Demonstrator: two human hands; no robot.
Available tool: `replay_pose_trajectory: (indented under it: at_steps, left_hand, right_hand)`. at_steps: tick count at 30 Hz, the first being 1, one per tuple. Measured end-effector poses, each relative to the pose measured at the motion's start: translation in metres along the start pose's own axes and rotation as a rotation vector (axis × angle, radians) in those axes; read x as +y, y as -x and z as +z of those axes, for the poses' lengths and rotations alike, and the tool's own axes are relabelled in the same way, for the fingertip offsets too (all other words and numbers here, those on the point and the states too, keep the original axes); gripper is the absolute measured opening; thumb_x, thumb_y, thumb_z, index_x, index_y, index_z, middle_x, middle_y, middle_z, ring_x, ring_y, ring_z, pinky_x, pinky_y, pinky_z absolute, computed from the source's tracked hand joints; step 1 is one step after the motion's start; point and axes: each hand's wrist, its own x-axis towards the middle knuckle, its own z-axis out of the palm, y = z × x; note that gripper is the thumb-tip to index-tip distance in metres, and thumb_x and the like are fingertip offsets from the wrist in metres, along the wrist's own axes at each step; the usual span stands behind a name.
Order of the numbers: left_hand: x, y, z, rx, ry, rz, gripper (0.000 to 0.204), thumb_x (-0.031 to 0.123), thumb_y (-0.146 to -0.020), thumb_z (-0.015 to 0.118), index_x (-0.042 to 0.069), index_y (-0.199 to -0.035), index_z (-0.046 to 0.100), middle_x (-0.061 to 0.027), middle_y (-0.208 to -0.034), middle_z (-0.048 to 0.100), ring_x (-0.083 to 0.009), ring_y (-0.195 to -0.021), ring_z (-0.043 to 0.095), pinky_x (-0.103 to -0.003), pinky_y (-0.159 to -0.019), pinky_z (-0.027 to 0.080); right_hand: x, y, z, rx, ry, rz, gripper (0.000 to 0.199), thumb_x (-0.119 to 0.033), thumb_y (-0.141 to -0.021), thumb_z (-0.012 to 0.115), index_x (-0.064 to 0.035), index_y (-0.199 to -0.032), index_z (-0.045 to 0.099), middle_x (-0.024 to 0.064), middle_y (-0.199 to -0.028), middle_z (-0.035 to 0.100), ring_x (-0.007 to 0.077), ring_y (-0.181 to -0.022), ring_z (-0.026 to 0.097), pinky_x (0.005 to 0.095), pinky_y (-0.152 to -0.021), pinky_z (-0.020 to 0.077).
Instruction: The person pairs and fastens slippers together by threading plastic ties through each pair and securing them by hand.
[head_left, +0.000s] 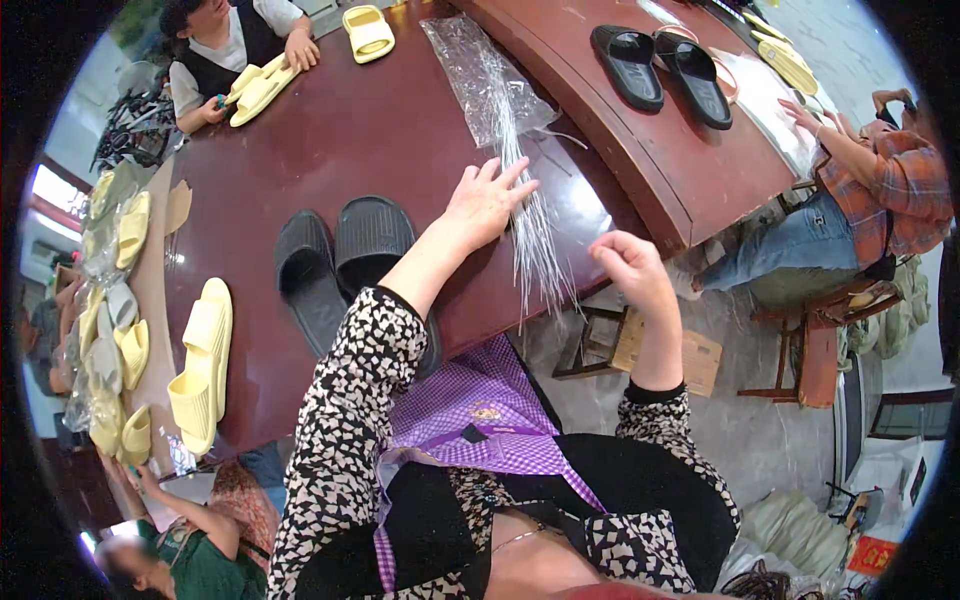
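Left hand: the left hand (487,200) is lying flat with fingers spread, pressing on the bundle of thin clear plastic ties (535,240); it is pinning rather than grasping, seemingly to keep the strands from sliding on the glossy table (350,130).
Right hand: the right hand (628,262) is hovering off the table edge, just to the right of the fanned lower ends of the ties, fingers curled loosely together; whether a strand is being pinched there, I cannot tell.
Ties: one bundle, running from under the left fingertips down over the table edge, its upper part trailing toward a clear plastic bag (480,75) farther up.
Black slippers near grip: two, one pair (345,265), lying beside the left forearm, soles up, within easy reach.
Black slippers far: two (660,70) on the raised ledge, well beyond the right hand.
Yellow slippers: one pair (203,365) stacked far left of the pressing hand; one single (368,32) up top; more lie bagged at the table's left rim.
Others: three other people are sitting around the table.
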Motion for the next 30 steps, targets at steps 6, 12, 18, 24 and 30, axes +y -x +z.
replay_pose_trajectory:
  at_steps: [6,12,18,24,30]
  left_hand:
    - [-0.023,-0.028,0.012,-0.211,0.023,0.097,0.034,0.010,-0.082,0.046,0.016,-0.112,0.059,-0.0074,-0.122,0.052,-0.0250,-0.102,0.052,-0.036,-0.086,0.040]
    - [-0.038,-0.046,0.038,-0.253,0.042,0.090,0.017,0.009,-0.080,0.047,0.009,-0.088,0.062,-0.0063,-0.096,0.059,-0.0235,-0.092,0.057,-0.034,-0.081,0.045]
    - [-0.040,-0.047,0.049,-0.084,0.079,0.089,0.013,0.006,-0.077,0.049,0.007,-0.085,0.059,-0.0046,-0.089,0.059,-0.0219,-0.087,0.057,-0.032,-0.078,0.047]
    - [-0.033,-0.049,0.048,-0.068,0.042,0.033,0.010,0.007,-0.077,0.050,0.008,-0.082,0.059,-0.0041,-0.085,0.058,-0.0213,-0.086,0.057,-0.031,-0.077,0.047]
    - [-0.029,-0.045,0.035,-0.159,0.006,0.023,0.022,0.005,-0.077,0.049,0.007,-0.097,0.060,-0.0066,-0.105,0.058,-0.0235,-0.092,0.055,-0.035,-0.079,0.046]
  right_hand:
    - [-0.007,0.005,-0.005,-0.018,0.043,-0.039,0.010,-0.008,-0.086,0.057,0.0011,-0.086,0.061,-0.0046,-0.073,0.056,0.0037,-0.067,0.049,0.0188,-0.060,0.0394]
    - [-0.028,0.037,-0.032,0.056,-0.075,0.066,0.008,-0.008,-0.084,0.057,-0.0016,-0.081,0.060,-0.0052,-0.066,0.051,0.0020,-0.056,0.043,0.0176,-0.049,0.0310]
    - [-0.018,0.078,-0.080,0.424,-0.223,0.022,0.008,-0.007,-0.085,0.055,-0.0029,-0.079,0.055,-0.0071,-0.059,0.044,0.0008,-0.046,0.032,0.0179,-0.043,0.0212]
    - [-0.004,0.099,-0.115,0.408,-0.848,-0.419,0.010,-0.009,-0.092,0.049,-0.0023,-0.086,0.052,-0.0078,-0.054,0.029,0.0022,-0.041,0.024,0.0194,-0.040,0.0207]
    - [-0.008,0.092,-0.110,0.469,-0.941,-0.499,0.012,-0.012,-0.094,0.048,-0.0026,-0.088,0.053,-0.0073,-0.052,0.028,0.0025,-0.039,0.023,0.0201,-0.038,0.0217]
